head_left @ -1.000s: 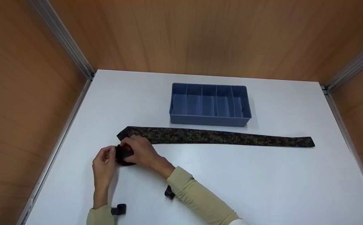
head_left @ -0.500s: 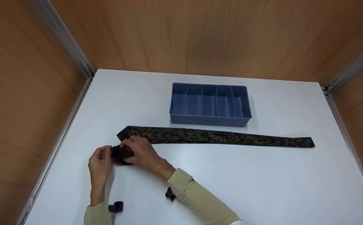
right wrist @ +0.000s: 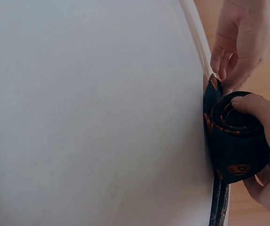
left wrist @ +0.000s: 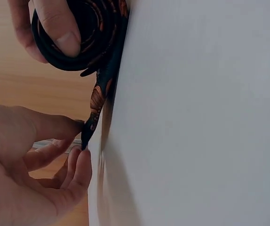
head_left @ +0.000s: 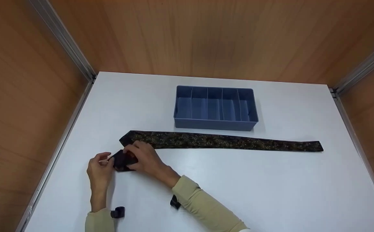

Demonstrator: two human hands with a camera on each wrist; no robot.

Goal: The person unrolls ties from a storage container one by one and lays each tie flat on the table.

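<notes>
A dark necktie with orange motifs is wound into a roll (right wrist: 241,150), its coil showing in both wrist views. My right hand (head_left: 146,159) grips this rolled necktie, thumb on one side of the coil and fingers on the other. From the roll a short pointed end (left wrist: 97,99) sticks out to the left. My left hand (head_left: 100,169) pinches the tip of that end between thumb and fingertips. Just beyond the hands, a second dark necktie (head_left: 219,141) with a small gold pattern lies flat across the white table, its wide end by my right hand.
Behind the flat necktie stands a blue box (head_left: 215,124) with several narrow compartments. Wooden panels (head_left: 206,38) with metal edge strips enclose the table (head_left: 254,190) at the back and both sides. A small black wrist camera (head_left: 118,212) hangs at my left sleeve.
My left hand has moved a little to the left, drawing the loose end of the necktie out from the roll. My right hand stays almost in place on the roll.
</notes>
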